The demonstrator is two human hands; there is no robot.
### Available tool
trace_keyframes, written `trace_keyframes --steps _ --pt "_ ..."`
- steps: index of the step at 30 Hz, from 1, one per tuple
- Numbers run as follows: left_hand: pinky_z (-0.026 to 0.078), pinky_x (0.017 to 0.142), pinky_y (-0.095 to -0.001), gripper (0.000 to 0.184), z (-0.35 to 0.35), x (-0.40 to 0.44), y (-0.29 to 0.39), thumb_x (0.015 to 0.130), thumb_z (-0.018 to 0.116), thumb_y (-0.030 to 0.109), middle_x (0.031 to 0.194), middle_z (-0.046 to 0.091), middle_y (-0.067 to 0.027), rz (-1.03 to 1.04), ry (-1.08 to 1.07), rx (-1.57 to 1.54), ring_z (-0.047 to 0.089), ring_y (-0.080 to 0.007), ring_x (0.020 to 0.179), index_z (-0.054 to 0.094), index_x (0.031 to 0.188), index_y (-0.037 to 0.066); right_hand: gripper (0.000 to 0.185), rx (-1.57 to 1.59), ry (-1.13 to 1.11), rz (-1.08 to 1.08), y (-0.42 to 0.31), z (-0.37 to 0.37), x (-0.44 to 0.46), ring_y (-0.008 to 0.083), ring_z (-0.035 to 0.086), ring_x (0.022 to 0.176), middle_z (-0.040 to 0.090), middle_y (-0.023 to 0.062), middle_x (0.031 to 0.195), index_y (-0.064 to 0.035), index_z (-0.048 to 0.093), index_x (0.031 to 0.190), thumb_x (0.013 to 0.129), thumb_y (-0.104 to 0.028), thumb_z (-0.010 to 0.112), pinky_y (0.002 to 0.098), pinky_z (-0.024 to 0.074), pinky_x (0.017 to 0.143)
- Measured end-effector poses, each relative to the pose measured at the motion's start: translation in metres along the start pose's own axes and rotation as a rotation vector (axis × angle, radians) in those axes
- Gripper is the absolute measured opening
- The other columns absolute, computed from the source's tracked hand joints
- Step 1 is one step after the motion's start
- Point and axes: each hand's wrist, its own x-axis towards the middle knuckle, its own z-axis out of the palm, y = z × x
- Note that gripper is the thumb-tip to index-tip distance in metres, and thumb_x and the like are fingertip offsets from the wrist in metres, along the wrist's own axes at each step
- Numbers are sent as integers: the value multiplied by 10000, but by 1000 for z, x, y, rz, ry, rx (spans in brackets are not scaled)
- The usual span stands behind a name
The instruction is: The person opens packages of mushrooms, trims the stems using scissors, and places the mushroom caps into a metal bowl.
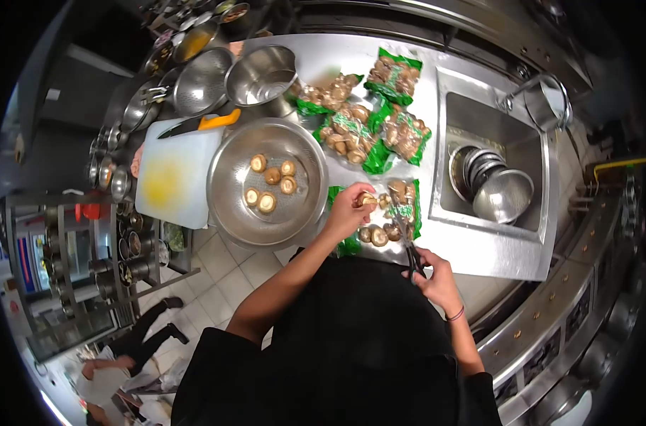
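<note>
My left hand [351, 209] is closed around a mushroom [367, 199], lifted over an opened green-edged bag of mushrooms [402, 199]. Loose mushrooms [379, 236] lie on the torn plastic just below that hand. Black-handled scissors [415, 263] are gripped in my right hand [436, 280], their blades pointing away from me at the bag's side. To the left, a wide perforated steel bowl [227, 213] holds several mushrooms [267, 201], most with the pale underside up. Further back on the counter lie several full mushroom bags [351, 131].
A white cutting board [184, 153] with a yellow stain bears an orange-handled knife [219, 120]. Steel pots [260, 74] stand behind the bowl. At right is a sink [454, 113] with stacked bowls [504, 195]. Another person [113, 362] is at the lower left, away from the counter.
</note>
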Motion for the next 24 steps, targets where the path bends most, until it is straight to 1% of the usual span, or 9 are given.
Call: trace_keyframes --steps 1,4,5,10,15,17,19,22,24 --pt "468 568 -288 270 -3 -3 3 824 639 -46 681 563 -26 11 24 -6 569 -158 629 555 1070 26 530 41 28 -23 12 8 5 216 590 690 599 119 746 39 622 1156 666 -78 785 322 497 714" --pt "521 882 -327 439 -6 -17 9 912 507 -51 1174 602 -103 36 -81 -397 633 -184 1015 469 1346 0 521 -151 -12 -74 -4 5 13 235 586 674 590 125 736 31 632 1145 663 -84 793 333 498 698" --pt "438 1038 -347 474 -14 -16 -2 944 460 -35 1349 507 -118 49 -155 -467 541 -205 1214 408 1412 17 519 -160 -1 -107 -3 5 16 248 574 637 576 121 704 16 640 1145 662 -88 799 343 494 666" --pt "443 1034 -350 471 -7 -32 -4 939 449 -64 1376 501 -99 140 -18 -357 550 -217 1212 418 1403 12 483 -116 -93 -106 -6 4 24 163 534 587 518 77 641 3 645 1156 694 -56 771 302 469 605" --pt "443 970 -269 476 8 -29 -27 880 503 -89 1221 626 -49 347 132 -224 565 -117 1107 516 1344 15 441 -51 -233 -146 8 7 23 77 460 589 460 17 632 34 631 1162 730 10 718 244 418 560" --pt "458 938 -267 462 18 -27 -36 871 541 -82 1222 625 -40 383 235 -106 548 -105 1111 543 1322 17 388 65 -229 -49 15 6 20 61 437 612 464 -17 656 59 621 1158 771 59 659 224 395 563" --pt "474 839 -241 437 27 -29 -40 864 577 -73 1061 686 -52 386 326 99 587 -81 952 593 1281 57 349 172 -326 46 7 5 22 52 447 639 476 -39 678 70 612 1162 814 97 596 208 389 586" --pt "434 662 -238 447 41 -24 -61 866 570 -38 776 581 -11 435 462 156 492 -69 711 563 1303 57 165 166 -397 -15 23 4 27 37 444 658 536 -34 716 79 610 1026 865 46 596 201 378 598" --pt "377 573 -286 136 43 -32 -56 885 534 3 657 441 -13 451 512 253 426 -92 632 596 1004 -14 175 180 -432 -64 40 2 33 55 465 635 548 -22 699 55 629 982 887 -92 645 205 358 577"
